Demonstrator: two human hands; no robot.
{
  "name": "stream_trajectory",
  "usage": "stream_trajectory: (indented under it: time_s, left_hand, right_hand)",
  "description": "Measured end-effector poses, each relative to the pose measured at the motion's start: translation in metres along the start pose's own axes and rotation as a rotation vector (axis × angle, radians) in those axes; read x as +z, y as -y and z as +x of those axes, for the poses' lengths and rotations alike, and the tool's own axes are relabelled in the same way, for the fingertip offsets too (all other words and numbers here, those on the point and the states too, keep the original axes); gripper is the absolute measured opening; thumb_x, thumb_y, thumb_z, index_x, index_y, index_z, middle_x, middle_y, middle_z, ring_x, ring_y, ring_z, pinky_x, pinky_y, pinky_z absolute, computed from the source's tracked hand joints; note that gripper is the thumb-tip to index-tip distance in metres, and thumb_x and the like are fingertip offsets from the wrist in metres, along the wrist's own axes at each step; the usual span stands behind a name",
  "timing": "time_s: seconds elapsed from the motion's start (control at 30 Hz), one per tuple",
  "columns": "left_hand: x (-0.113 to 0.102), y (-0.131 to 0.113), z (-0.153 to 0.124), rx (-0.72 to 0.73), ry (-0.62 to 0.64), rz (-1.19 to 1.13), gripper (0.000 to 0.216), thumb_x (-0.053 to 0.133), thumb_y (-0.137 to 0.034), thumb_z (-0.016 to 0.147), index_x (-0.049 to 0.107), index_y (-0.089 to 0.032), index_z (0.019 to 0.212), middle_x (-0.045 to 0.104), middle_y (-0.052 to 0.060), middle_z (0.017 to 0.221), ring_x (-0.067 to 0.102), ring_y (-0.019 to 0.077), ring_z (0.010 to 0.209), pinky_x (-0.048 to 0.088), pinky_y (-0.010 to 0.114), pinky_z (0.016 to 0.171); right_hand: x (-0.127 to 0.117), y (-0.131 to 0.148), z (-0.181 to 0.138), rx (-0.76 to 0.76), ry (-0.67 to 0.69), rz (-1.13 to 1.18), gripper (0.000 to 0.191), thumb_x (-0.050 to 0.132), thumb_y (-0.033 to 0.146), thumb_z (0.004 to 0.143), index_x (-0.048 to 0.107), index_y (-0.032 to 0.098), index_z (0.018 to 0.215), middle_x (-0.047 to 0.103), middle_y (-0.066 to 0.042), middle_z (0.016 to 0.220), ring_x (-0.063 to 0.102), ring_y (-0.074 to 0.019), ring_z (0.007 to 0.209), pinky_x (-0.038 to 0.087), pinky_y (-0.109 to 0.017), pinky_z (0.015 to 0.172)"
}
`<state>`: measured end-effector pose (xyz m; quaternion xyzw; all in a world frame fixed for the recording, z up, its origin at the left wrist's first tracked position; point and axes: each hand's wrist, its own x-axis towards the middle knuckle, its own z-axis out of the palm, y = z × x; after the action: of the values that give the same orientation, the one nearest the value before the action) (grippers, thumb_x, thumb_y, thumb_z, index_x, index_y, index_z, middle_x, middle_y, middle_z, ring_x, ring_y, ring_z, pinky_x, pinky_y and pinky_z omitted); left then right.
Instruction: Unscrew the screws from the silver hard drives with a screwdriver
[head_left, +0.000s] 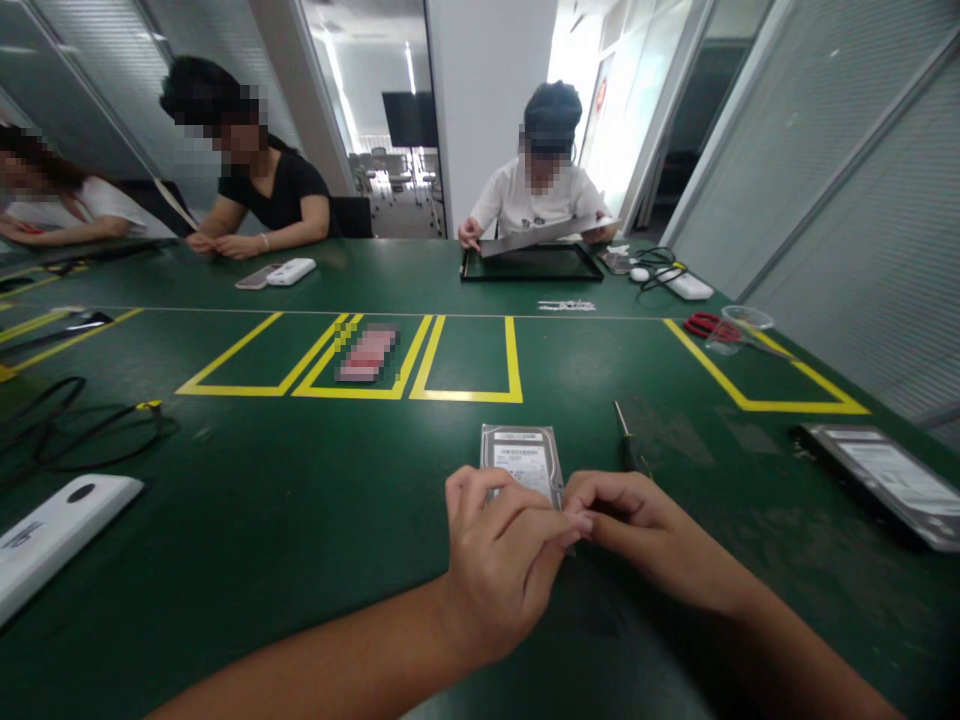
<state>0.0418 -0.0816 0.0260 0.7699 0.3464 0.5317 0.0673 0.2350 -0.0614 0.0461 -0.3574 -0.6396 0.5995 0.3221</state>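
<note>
A small silver hard drive [521,450] with a white label is in front of me, its lower part covered by my fingers. My left hand [506,550] is closed over the drive from the left and grips it. At the drive's right edge, the fingers of my right hand [622,510] are pinched together, touching my left fingertips. Whatever may be between those right fingertips is too small or hidden to make out. Just beyond my right hand lies a screwdriver [624,435], its shaft pointing away and its handle partly hidden.
A larger hard drive [892,475] lies at the right. A white power bank [64,535] and black cable [82,440] are at the left. Red-handled scissors [709,325] and a clear cup [739,325] stand farther right. Across the table, a person holds a metal panel [547,235] over a black frame [532,277].
</note>
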Motion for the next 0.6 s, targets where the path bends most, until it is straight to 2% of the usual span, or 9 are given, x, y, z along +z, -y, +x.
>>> stream_trajectory:
  time_s: [0.17, 0.43, 0.6]
  left_hand:
    - [-0.0015, -0.0002, 0.0032, -0.006, 0.003, 0.013, 0.019, 0.068, -0.012, 0.087, 0.069, -0.028, 0.098, 0.071, -0.002, 0.085, 0.053, 0.0218, 0.089, 0.034, 0.041, 0.084]
    - [0.0002, 0.0013, 0.0024, -0.058, 0.018, -0.097, 0.013, 0.065, -0.013, 0.090, 0.066, -0.024, 0.096, 0.071, -0.002, 0.083, 0.057, 0.0186, 0.082, 0.038, 0.038, 0.083]
    - [0.0010, 0.0011, 0.0031, -0.096, 0.043, -0.075, 0.010, 0.061, -0.015, 0.093, 0.066, -0.024, 0.090, 0.071, -0.002, 0.080, 0.057, 0.0186, 0.081, 0.036, 0.038, 0.083]
  right_hand:
    - [0.0013, -0.0003, 0.0011, 0.003, -0.014, 0.029, 0.024, 0.064, 0.037, 0.092, 0.063, 0.015, 0.083, 0.057, 0.001, 0.078, 0.049, -0.0101, 0.075, 0.038, -0.023, 0.070]
    - [0.0038, -0.0035, 0.0006, 0.018, -0.040, 0.053, 0.028, 0.064, 0.040, 0.092, 0.060, 0.015, 0.081, 0.054, 0.001, 0.077, 0.048, -0.0103, 0.075, 0.037, -0.023, 0.069]
    - [0.0045, -0.0039, 0.0022, 0.013, -0.070, 0.055, 0.029, 0.065, 0.041, 0.091, 0.060, 0.015, 0.080, 0.056, 0.000, 0.078, 0.050, -0.0111, 0.075, 0.039, -0.024, 0.070]
